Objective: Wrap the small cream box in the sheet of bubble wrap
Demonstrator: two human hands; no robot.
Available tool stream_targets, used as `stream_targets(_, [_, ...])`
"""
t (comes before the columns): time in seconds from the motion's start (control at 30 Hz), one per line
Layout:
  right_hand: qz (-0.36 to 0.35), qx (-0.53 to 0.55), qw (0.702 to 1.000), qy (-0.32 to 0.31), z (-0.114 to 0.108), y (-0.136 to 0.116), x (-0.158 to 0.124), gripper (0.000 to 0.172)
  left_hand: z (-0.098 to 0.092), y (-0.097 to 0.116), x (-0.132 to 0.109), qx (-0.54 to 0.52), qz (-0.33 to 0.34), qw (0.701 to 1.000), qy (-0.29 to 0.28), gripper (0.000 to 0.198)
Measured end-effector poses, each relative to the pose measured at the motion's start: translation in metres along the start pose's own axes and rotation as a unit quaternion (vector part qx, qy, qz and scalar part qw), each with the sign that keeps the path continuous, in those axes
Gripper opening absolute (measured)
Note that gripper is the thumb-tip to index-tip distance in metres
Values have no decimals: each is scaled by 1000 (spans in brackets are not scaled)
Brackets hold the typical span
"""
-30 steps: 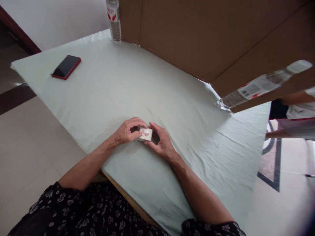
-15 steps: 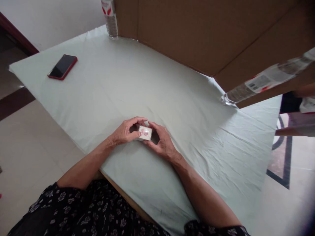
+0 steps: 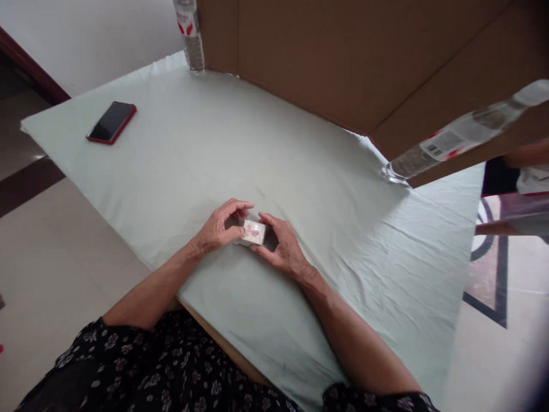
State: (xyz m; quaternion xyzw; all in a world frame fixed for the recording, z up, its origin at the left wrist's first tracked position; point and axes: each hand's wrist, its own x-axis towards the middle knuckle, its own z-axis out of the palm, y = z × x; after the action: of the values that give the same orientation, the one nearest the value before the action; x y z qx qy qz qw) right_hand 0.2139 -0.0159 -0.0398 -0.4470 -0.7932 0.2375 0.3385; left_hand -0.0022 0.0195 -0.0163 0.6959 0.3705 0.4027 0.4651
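A small white box with a red print (image 3: 253, 233) rests on the pale green cloth of the table (image 3: 180, 149), near its front edge. My left hand (image 3: 218, 228) pinches the box from the left with curled fingers. From the right, my right hand (image 3: 281, 249) grips its other end between thumb and fingers. Both wrists lie low over the cloth.
A phone in a red case (image 3: 111, 122) lies at the far left. One clear water bottle (image 3: 190, 35) stands at the back, and another (image 3: 454, 142) stands at the right against a large brown cardboard wall (image 3: 343, 57). Tiled floor lies on both sides; another person is partly visible at the right edge.
Both hands stay on the small box in the same spot. My left fingers have shifted slightly on it. The view has moved a little.
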Motion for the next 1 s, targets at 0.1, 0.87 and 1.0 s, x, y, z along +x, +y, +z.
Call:
stream_targets(0.1, [2,-9,1000,0,0,0,0,70,0,0,0,-11,-3,1000,23,48])
stream_targets(0.87, [7,-28,999,39,-7,-3,-6,63,8,4,-6,-5,-66,995,69,46])
stream_targets(1.0, [8,9,1000,-28,-21,-2,-5,72,12,1,-6,-10,-116,984,132,36])
